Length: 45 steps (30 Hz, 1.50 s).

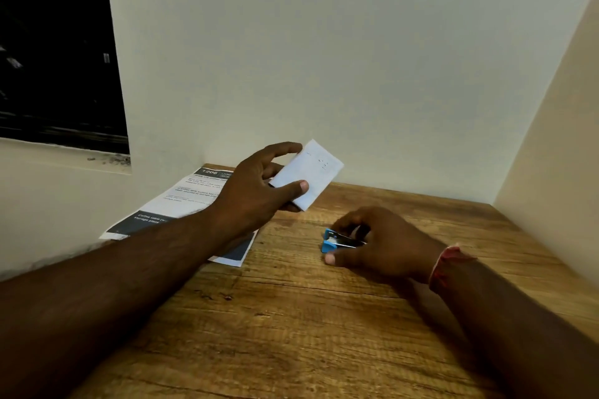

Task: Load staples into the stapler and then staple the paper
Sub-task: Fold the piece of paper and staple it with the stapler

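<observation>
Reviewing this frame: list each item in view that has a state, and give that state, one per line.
Folded white paper: held above the table, pinched in the left hand.
Blue stapler: on the wooden table, under the right hand; open or shut, cannot tell.
Printed sheet: lying flat at the table's far left, partly under the left forearm.

The wooden table [291, 327] sits in a corner, closed in by a wall [324, 58] at the back and another wall [557, 155] on the right. Near the front edge the wood lies bare between the two forearms. At the back left a printed sheet [181, 201] lies flat under the left hand [256, 191], which holds a folded paper [308, 175] above the surface. The right hand [379, 246] covers a blue stapler [330, 241] mid-table; bare wood shows behind it, toward the corner.
</observation>
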Each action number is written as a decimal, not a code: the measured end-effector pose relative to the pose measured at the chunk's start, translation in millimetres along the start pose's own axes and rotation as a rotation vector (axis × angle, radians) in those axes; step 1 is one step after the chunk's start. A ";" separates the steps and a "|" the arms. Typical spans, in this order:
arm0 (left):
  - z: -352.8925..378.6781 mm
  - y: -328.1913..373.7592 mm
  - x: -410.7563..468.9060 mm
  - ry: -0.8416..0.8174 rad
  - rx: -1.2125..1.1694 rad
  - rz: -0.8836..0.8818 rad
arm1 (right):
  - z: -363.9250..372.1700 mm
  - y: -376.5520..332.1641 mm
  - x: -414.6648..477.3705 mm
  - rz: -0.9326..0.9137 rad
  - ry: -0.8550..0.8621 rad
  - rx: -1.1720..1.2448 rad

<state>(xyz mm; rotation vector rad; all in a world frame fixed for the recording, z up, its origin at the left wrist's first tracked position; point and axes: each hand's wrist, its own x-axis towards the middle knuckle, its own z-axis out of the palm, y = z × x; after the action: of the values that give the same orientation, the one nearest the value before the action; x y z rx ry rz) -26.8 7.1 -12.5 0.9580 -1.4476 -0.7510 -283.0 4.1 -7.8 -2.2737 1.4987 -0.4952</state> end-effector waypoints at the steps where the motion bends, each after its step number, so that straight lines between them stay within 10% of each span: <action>1: -0.6 0.2 1.2 0.013 -0.006 0.005 | 1.4 1.1 0.1 -0.002 -0.025 -0.033; 6: -0.8 -4.6 4.0 0.018 -0.011 0.006 | 6.1 8.3 4.7 -0.038 0.056 0.073; 14: -1.3 -8.2 0.2 0.010 0.211 0.111 | 18.3 -0.3 8.7 -0.033 -0.025 1.131; 45: 4.7 5.1 -10.6 -0.107 0.393 0.288 | 17.4 -3.5 0.0 -0.126 0.081 0.973</action>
<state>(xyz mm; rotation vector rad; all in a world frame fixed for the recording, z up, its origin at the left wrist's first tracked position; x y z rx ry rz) -32.3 18.4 -13.4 0.9819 -1.8219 -0.3134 -271.9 7.2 -21.2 -1.5653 0.8309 -1.0743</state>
